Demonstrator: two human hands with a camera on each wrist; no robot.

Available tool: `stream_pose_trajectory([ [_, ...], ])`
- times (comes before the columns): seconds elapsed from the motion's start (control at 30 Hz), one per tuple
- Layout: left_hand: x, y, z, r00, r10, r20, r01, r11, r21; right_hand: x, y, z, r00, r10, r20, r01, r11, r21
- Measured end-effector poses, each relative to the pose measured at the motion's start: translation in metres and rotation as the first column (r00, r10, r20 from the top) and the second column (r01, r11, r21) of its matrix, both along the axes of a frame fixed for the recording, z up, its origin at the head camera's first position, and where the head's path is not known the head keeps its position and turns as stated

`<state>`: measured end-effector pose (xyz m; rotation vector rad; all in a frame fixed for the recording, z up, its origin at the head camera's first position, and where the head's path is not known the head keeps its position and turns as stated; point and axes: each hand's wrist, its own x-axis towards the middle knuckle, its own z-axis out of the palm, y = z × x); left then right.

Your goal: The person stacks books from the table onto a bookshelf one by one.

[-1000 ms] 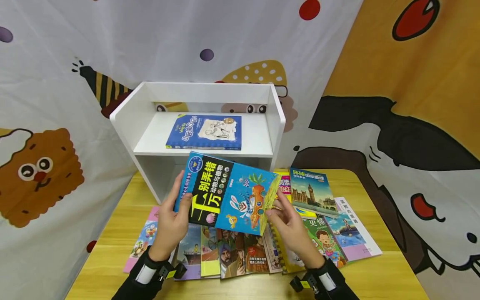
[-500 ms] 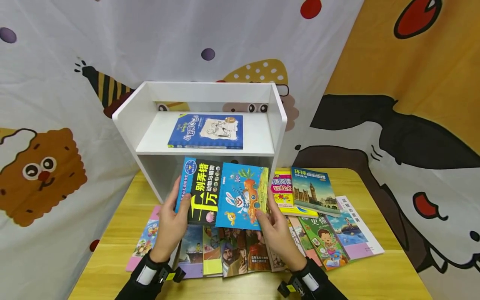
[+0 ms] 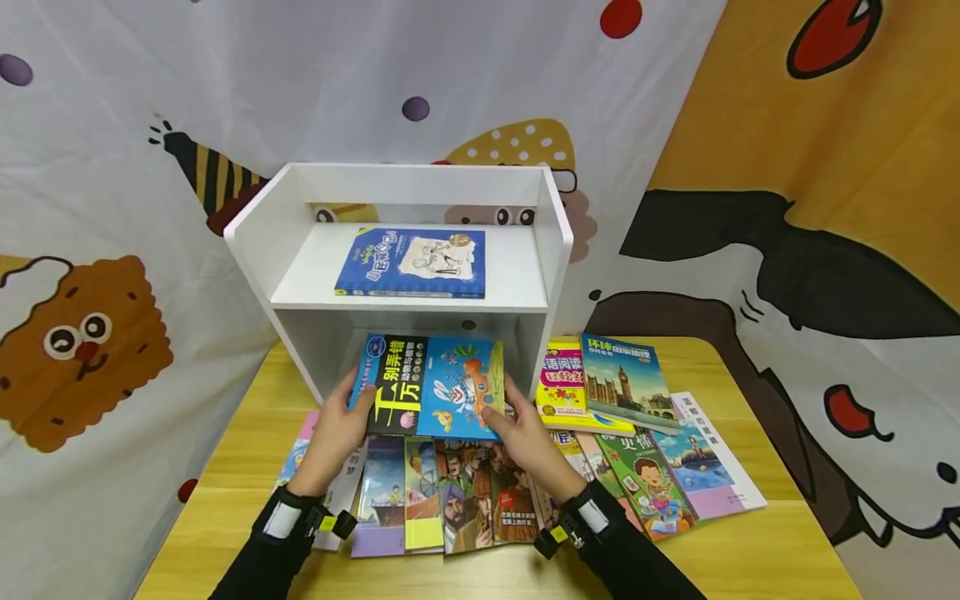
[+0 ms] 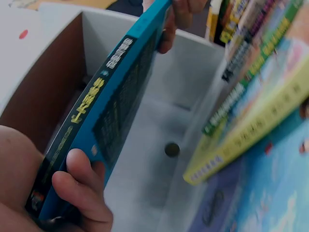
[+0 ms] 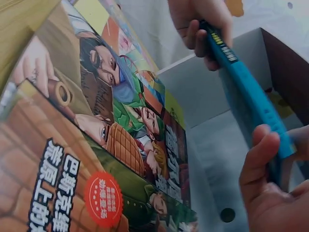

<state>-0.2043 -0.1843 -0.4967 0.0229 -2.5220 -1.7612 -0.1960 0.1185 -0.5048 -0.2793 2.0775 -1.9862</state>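
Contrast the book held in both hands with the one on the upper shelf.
The held book is gripped by the left hand and right hand; the shelf book lies flat, untouched. The held book's cover has a black band and a rabbit; the shelf book's has a pale sketch panel. Both covers are largely blue.

The rabbit-and-carrot book (image 3: pixel 459 387) is bright blue, with a black band of yellow and white lettering, while the cartoon book (image 3: pixel 412 265) is deeper blue around a cream panel. The bookshelf (image 3: pixel 517 279) is plain white, the sleeves (image 3: pixel 626 550) black, the counter (image 3: pixel 427 581) yellow with wood grain. Purple and red dots and a brown biscuit face (image 3: pixel 108 354) pattern the white backdrop (image 3: pixel 247 75).
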Motion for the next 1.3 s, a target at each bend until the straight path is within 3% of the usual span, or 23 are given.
stream_pose_trajectory([
  [0.17, -0.007, -0.008, -0.015, 0.996, -0.007, 0.086, 0.017, 0.993, -0.116, -0.012, -0.003, -0.023, 0.998, -0.013, 0.060, 0.008, 0.997, 0.077],
  [0.27, -0.011, -0.013, -0.025, 0.995, -0.002, 0.099, 0.022, 0.980, -0.198, -0.015, -0.005, -0.030, 0.997, 0.006, 0.074, -0.014, 0.994, 0.109],
  [0.47, -0.012, -0.019, -0.039, 0.979, -0.019, 0.204, 0.065, 0.973, -0.220, -0.013, -0.008, -0.039, 0.989, 0.006, 0.149, -0.036, 0.980, 0.195],
  [0.67, -0.011, -0.024, -0.041, 0.964, -0.070, 0.258, 0.122, 0.974, -0.190, -0.009, -0.008, -0.041, 0.978, -0.004, 0.210, -0.041, 0.977, 0.209],
  [1.03, 0.000, -0.033, -0.035, 0.942, -0.168, 0.292, 0.250, 0.929, -0.272, -0.005, -0.008, -0.034, 0.981, 0.017, 0.195, -0.063, 0.971, 0.232],
  [1.1, -0.001, -0.034, -0.033, 0.943, -0.174, 0.284, 0.253, 0.929, -0.269, -0.007, -0.007, -0.033, 0.985, 0.018, 0.171, -0.067, 0.956, 0.284],
  [1.2, -0.003, -0.034, -0.033, 0.946, -0.151, 0.286, 0.245, 0.913, -0.327, -0.013, -0.005, -0.037, 0.994, 0.021, 0.103, -0.062, 0.907, 0.417],
  [1.3, -0.006, -0.034, -0.033, 0.958, -0.108, 0.264, 0.217, 0.877, -0.428, -0.019, -0.005, -0.036, 0.999, 0.026, 0.038, -0.042, 0.853, 0.521],
])
